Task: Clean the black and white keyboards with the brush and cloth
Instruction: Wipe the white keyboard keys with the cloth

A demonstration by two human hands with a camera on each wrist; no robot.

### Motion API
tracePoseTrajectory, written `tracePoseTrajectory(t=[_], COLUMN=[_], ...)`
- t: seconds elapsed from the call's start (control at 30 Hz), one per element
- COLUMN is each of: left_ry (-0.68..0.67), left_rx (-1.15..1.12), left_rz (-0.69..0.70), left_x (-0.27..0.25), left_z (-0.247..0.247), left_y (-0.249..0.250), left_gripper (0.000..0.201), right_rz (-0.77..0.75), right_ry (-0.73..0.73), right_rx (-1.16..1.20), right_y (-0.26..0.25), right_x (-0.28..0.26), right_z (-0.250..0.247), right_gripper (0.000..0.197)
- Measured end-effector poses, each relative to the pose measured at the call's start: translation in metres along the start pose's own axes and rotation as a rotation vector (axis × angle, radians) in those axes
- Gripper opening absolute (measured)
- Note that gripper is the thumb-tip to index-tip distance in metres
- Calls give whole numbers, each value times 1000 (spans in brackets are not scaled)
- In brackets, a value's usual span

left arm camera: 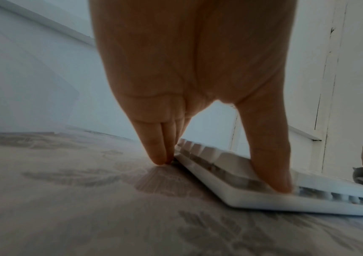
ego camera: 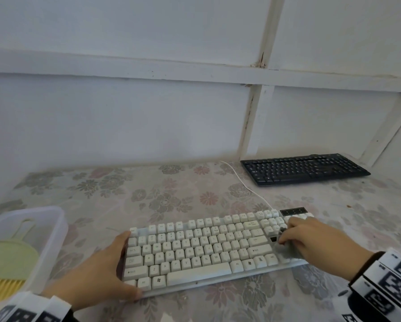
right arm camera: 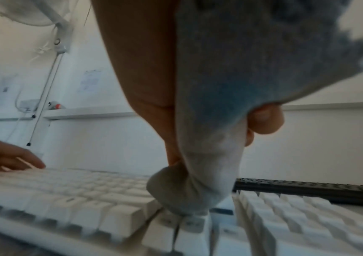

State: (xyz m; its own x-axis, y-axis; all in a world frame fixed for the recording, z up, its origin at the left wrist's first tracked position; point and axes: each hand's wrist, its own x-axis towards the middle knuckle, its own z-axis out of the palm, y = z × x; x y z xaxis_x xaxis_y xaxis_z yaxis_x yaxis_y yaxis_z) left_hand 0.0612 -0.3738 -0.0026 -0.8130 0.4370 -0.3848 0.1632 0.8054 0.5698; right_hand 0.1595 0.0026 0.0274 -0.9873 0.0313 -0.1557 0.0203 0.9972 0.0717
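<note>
Our right hand (ego camera: 311, 240) pinches the grey cloth (right arm camera: 209, 155) onto the white plastic keyboard (ego camera: 194, 249); at nine o'clock, our left hand (ego camera: 97, 270), fingers straight, braces it.

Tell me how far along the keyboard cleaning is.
Brush sits back in the plastic tub. In hand: right hand works the grey cloth among the white keyboard keys while the left hand steadies it. Black keyboard lies apart, untouched now.
</note>
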Motion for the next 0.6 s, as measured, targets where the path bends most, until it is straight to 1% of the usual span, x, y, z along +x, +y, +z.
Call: tracePoseTrajectory(t=[0.1,0.17,0.27,0.33,0.4,0.47,0.57,0.6], left_ry=[3,-16,-44,-42,-43,-36,-32,-30], left_rx=[-1,-25,-80,-99,-105,-95,-68,-56], left_rz=[-5,-8,-8,-5,-2,-5,-3,-5], left_x=[1,1,3,3,4,4,4,3], left_z=[0,0,0,0,0,1,1,1], left_y=[-1,-2,-4,-5,-7,-6,-4,-3], left_gripper=[116,120,128,126,125,122,117,116], right_rz=[27,54,113,156,181,175,165,166], right_ry=[18,36,-12,-45,-98,-130,-153,-148], right_rx=[-6,-10,-28,-99,-196,-278,-345,-337], right_y=[3,7,10,7,0,-8,-17,-18], right_x=[1,2,-1,-4,-5,-4,1,2], right_z=[-9,-7,2,6,2,-5,-13,-15], right_gripper=[30,30,26,21,22,28,22,25])
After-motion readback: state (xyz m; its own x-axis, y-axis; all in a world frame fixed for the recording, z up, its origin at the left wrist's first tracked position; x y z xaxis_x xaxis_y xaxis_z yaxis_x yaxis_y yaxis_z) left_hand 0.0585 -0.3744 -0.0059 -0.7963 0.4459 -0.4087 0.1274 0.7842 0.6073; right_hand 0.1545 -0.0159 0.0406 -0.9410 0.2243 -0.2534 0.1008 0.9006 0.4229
